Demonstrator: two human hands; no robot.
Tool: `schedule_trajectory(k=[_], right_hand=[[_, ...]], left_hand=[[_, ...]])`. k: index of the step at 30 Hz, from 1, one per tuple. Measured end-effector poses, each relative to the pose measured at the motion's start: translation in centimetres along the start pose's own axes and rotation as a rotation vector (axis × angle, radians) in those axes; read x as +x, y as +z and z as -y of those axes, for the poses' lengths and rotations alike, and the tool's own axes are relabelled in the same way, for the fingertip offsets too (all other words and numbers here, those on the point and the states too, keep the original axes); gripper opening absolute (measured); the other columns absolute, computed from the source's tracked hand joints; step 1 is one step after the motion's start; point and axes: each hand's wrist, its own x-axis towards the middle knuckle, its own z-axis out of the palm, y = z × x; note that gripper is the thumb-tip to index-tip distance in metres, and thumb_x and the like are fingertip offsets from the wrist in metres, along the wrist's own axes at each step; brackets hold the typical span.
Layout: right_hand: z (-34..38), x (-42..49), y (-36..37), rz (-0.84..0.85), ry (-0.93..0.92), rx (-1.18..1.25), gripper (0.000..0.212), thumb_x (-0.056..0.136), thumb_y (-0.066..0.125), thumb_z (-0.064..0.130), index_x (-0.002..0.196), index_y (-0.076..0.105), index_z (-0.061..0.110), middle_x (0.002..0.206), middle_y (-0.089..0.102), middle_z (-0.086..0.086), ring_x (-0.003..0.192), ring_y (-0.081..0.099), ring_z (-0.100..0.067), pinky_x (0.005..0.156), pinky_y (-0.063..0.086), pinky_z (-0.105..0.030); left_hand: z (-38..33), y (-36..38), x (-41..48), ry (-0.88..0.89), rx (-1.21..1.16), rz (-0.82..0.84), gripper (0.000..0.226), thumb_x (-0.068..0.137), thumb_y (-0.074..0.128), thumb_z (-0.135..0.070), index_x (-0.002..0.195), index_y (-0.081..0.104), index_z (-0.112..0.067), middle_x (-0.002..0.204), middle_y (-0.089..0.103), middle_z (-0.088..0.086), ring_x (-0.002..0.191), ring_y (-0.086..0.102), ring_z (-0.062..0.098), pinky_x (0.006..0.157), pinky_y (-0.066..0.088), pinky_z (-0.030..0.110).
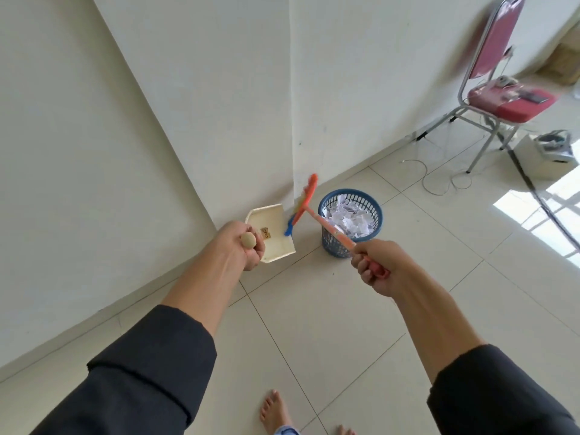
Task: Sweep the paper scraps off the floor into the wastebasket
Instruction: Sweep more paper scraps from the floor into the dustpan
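Note:
A blue mesh wastebasket point(353, 240) stands on the tiled floor beside the wall corner, with white paper scraps point(346, 219) heaped inside. My left hand point(240, 246) grips the rounded handle end of a cream dustpan point(273, 227), which is held off the floor just left of the basket; no scraps show in its tray. My right hand point(375, 266) grips the orange handle of a small broom point(306, 204), whose blurred orange and blue head hangs between the dustpan and the basket rim.
White walls meet in a corner right behind the basket. A red metal-framed chair point(499, 98) with small items on its seat stands at the back right, with cables point(439, 180) and a white box point(546, 155) on the floor near it. My bare feet point(276, 412) show at the bottom.

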Motion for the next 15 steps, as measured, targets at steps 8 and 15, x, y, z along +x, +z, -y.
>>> schedule_trajectory(k=[8,15], right_hand=[[3.0,-3.9,-8.7,0.064,-0.145,0.194,0.011,0.096,0.05,0.004,0.098,0.059,-0.001,0.056,0.052,-0.002,0.039,0.038,-0.003,0.033,0.029,-0.013],[3.5,-4.5,-12.3,-0.127,-0.256,0.007,0.009,0.094,0.054,0.0,0.098,0.061,-0.005,0.062,0.053,-0.005,0.035,0.04,-0.006,0.034,0.032,-0.018]], left_hand=[[5.3,2.9,-4.1,0.247,0.444,0.052,0.007,0.099,0.049,-0.003,0.104,0.052,-0.007,0.05,0.049,0.0,0.033,0.046,0.002,0.032,0.037,0.013],[12.9,8.1,-3.9,0.42,0.829,-0.008,0.011,0.093,0.054,-0.006,0.099,0.063,-0.005,0.059,0.052,-0.001,0.042,0.044,0.007,0.041,0.041,0.015]])
